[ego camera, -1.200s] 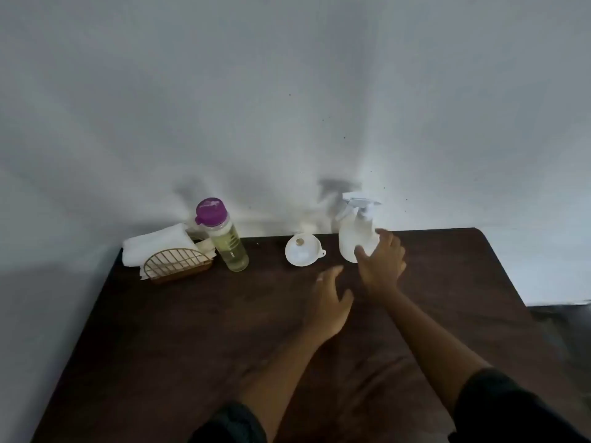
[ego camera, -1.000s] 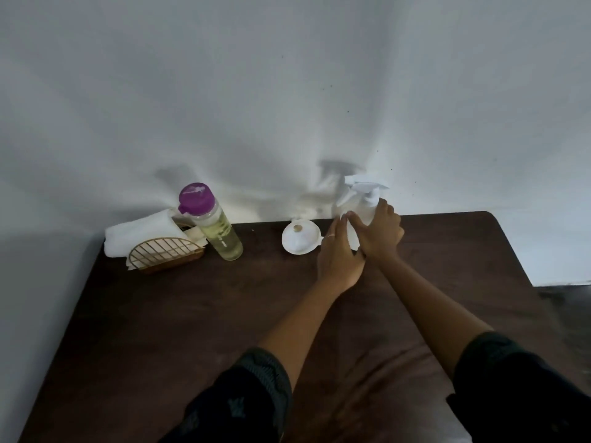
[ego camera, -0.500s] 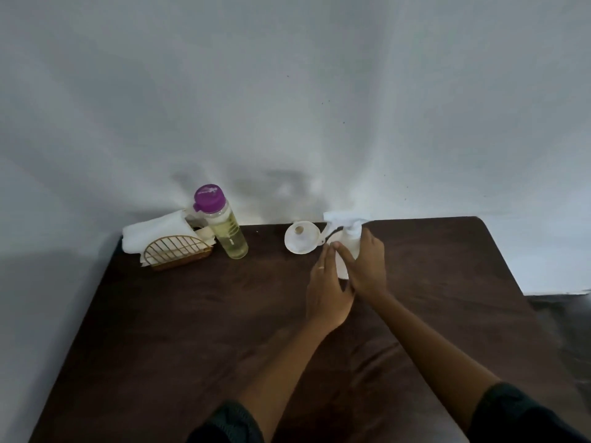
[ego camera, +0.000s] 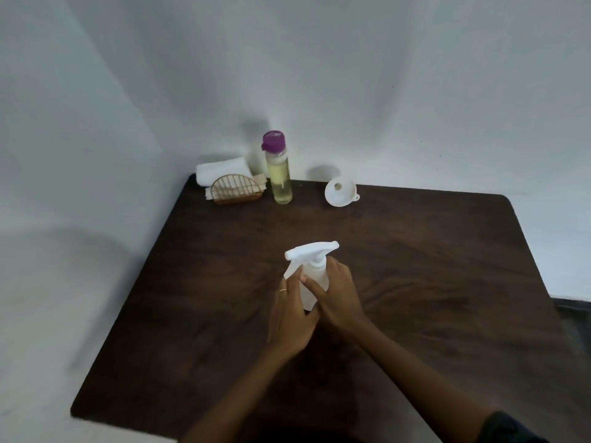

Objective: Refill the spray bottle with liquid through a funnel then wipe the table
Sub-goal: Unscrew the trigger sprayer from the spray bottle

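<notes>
We are holding the spray bottle [ego camera: 311, 276] upright at the middle of the table [ego camera: 415, 282].

Head view: our left hand [ego camera: 289, 314] and right hand [ego camera: 339, 298] are both wrapping their fingers around its white body, trigger head on top. The funnel [ego camera: 340, 191] is lying near the far edge, well apart, with the purple-capped bottle [ego camera: 279, 169] of yellowish liquid, wire holder [ego camera: 236, 188] and white cloth [ego camera: 224, 171] sitting to its left.

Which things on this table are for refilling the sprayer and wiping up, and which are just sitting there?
For the job:
spray bottle, held by both hands
white funnel
purple-capped bottle of yellowish liquid
folded white cloth

Just lying about:
wire holder
</notes>
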### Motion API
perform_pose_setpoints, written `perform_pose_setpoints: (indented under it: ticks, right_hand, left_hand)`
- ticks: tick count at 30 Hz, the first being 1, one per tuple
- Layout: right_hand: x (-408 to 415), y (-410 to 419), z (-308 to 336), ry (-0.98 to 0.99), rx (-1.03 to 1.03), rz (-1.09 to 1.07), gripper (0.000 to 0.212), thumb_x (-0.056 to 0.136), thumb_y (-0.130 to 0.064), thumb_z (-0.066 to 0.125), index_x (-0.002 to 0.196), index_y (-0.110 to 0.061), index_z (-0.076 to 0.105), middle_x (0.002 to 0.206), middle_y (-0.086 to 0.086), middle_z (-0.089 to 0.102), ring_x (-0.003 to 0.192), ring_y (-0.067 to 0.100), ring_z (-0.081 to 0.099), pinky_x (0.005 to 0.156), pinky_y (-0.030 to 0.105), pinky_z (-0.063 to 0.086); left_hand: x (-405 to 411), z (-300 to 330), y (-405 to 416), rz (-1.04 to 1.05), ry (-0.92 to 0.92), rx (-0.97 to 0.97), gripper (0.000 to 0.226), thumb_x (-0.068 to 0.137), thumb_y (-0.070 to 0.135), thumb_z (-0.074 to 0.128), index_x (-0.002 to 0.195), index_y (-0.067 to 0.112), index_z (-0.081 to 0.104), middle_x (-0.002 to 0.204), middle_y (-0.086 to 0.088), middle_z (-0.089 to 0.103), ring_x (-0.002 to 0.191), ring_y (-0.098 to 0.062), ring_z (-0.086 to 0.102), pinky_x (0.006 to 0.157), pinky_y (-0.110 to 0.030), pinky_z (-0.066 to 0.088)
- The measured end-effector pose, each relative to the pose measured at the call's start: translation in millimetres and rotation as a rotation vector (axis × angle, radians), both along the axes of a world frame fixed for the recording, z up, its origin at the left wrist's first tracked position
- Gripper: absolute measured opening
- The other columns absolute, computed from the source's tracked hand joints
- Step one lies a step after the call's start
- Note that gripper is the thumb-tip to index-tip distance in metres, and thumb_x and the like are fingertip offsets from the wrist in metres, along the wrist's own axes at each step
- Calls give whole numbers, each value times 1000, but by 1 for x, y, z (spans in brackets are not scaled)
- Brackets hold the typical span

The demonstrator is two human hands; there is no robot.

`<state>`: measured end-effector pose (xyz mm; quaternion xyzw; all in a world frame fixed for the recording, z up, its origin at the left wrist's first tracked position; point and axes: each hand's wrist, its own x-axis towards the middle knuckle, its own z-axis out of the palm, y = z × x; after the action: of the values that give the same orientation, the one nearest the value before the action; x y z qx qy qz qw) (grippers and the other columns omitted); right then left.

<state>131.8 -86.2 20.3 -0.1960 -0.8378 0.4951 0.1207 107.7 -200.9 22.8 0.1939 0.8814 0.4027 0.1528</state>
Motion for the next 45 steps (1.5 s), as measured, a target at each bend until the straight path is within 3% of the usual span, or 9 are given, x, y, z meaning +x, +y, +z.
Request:
perform_pose_setpoints:
  ticks: [4, 8, 13, 20, 27, 29, 33, 39, 45]
  right_hand:
    - [22, -31, -7, -5, -26, 74, 34, 83, -55, 55, 104, -28, 56, 102, -15, 62, 102, 15, 57, 83, 42, 50]
    - [41, -52, -13, -30, 8, 118, 36, 84, -55, 55, 106, -27, 55, 102, -13, 61, 101, 13, 56, 83, 40, 50]
    - [52, -61, -9, -52, 82, 117, 34, 84, -44, 62, 110, -24, 55, 109, -11, 57, 106, 12, 48, 87, 29, 44]
    - [50, -63, 2, -143, 47, 49, 56, 75, -49, 69, 120, -24, 47, 120, -6, 51, 112, 11, 46, 95, 34, 40]
    - [47, -73, 32, 32, -109, -144, 45, 67, -22, 82, 97, -25, 48, 92, -14, 52, 81, -6, 51, 66, 6, 41]
    - [48, -73, 34, 19, -73, -147, 40, 69, -23, 81, 96, -22, 53, 90, -14, 53, 79, -3, 53, 68, 11, 45]
    - [50, -66, 28, -1, -30, -74, 29, 77, -21, 73, 103, -16, 62, 100, -9, 62, 97, 11, 58, 91, 42, 49]
    - [48, -62, 34, -116, -141, 44, 52, 81, -25, 70, 128, -19, 49, 129, -1, 52, 119, 16, 48, 101, 36, 43]
    - [42, -58, 47, -42, -54, -29, 52, 68, -26, 79, 109, -26, 47, 103, -6, 56, 103, 19, 53, 94, 50, 44]
  left_hand:
    - [23, 2, -28, 64, -6, 47, 60, 86, 26, 64, 139, 26, 38, 135, 12, 48, 124, -8, 49, 91, -16, 40]
    - [39, -8, -50, 106, -62, 33, 47, 81, 33, 62, 124, 40, 42, 125, 11, 57, 113, -5, 56, 88, -32, 54]
    - [51, -8, -63, 110, -102, -57, 58, 77, 43, 55, 131, 24, 45, 127, 4, 56, 115, -15, 53, 89, -37, 52]
    - [50, -5, -64, 91, -131, -110, 62, 83, 41, 64, 137, 22, 42, 135, 2, 53, 122, -18, 51, 96, -45, 50]
    - [47, -2, -64, 77, -135, -145, 71, 83, 49, 64, 142, 20, 35, 141, -1, 48, 126, -19, 49, 101, -41, 47]
    - [48, -2, -64, 81, -153, -139, 72, 84, 47, 64, 144, 21, 33, 143, -1, 47, 128, -20, 48, 103, -40, 46]
    - [50, 4, -64, 66, -149, -103, 74, 88, 45, 61, 148, 20, 24, 147, -2, 40, 129, -22, 45, 104, -41, 43]
    - [48, 7, -62, 64, -158, -101, 71, 89, 44, 60, 146, 19, 26, 150, -3, 39, 132, -21, 43, 109, -40, 40]
    - [49, 11, -61, 86, -191, -144, 72, 89, 43, 59, 147, 15, 25, 151, -5, 37, 133, -22, 42, 108, -35, 36]
